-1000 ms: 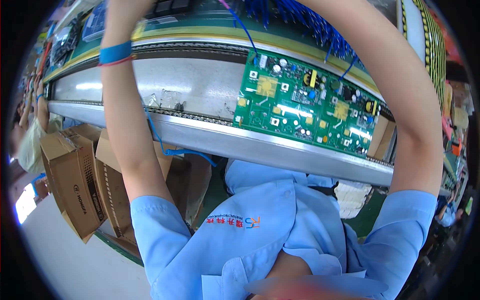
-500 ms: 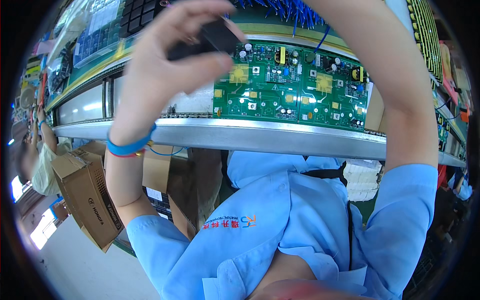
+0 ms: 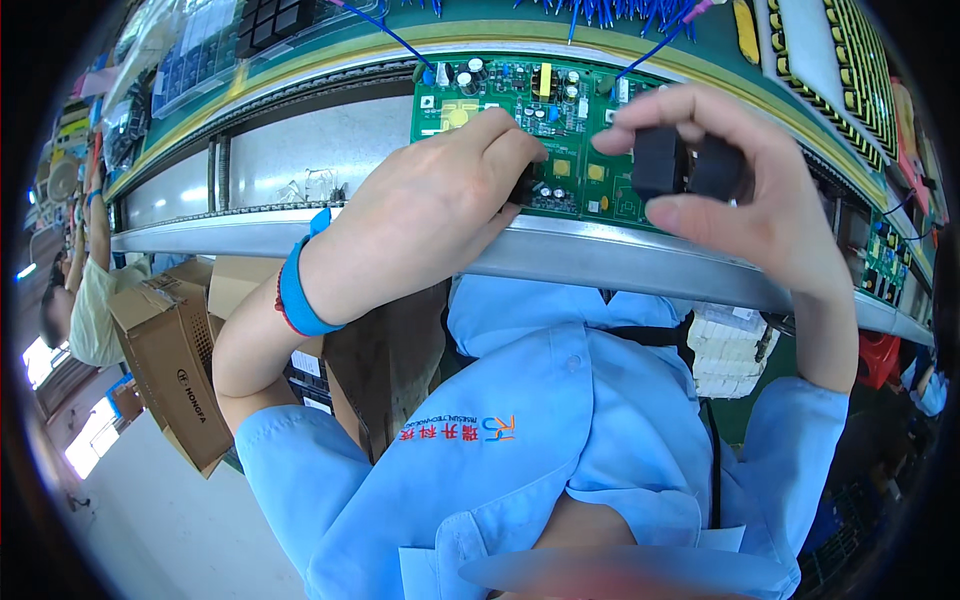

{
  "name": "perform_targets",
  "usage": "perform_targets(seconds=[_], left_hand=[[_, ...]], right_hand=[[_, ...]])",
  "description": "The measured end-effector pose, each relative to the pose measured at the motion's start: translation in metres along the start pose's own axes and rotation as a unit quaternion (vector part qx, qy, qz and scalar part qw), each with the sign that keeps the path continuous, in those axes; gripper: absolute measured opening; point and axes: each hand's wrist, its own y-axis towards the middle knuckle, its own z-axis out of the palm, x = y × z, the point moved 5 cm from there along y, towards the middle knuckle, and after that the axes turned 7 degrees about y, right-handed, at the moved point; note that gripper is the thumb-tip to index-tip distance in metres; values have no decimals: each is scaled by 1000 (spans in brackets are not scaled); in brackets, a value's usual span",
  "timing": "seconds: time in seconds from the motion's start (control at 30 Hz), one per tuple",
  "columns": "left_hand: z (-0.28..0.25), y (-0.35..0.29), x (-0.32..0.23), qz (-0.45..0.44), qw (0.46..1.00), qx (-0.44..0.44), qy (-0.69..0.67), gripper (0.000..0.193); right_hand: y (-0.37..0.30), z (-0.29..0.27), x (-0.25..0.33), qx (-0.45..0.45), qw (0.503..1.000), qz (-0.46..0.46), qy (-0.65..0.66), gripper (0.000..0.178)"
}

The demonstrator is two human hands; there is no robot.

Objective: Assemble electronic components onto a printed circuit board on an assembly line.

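Left hand (image 3: 440,200) lower, on circuit board (image 3: 530,130)

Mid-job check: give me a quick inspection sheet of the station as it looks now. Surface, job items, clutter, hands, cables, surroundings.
Surface: metal conveyor rail with a green bench behind it.
Job's things: green circuit board on the conveyor; two black block components held above its right part.
Clutter: trays of parts at the back left; cardboard boxes below the line.
Hands: left hand presses a small black part onto the board; right hand pinches the black blocks; blue wrist strap on the left wrist.
Cables: blue wires run to the board from behind.
Surroundings: another worker at far left.
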Motion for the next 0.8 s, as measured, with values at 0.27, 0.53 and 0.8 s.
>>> perform_targets(seconds=[0.27, 0.53, 0.8], left_hand=[[2, 5, -9, 35, 994, 45, 89, 44], [-18, -6, 21, -38, 963, -3, -265, 54], [6, -15, 52, -132, 740, -32, -659, 59]], right_hand=[[-35, 14, -9, -84, 969, -48, -227, 46], [-32, 33, -17, -73, 911, -96, -395, 46], [-26, 37, -9, -23, 892, -59, -448, 46]])
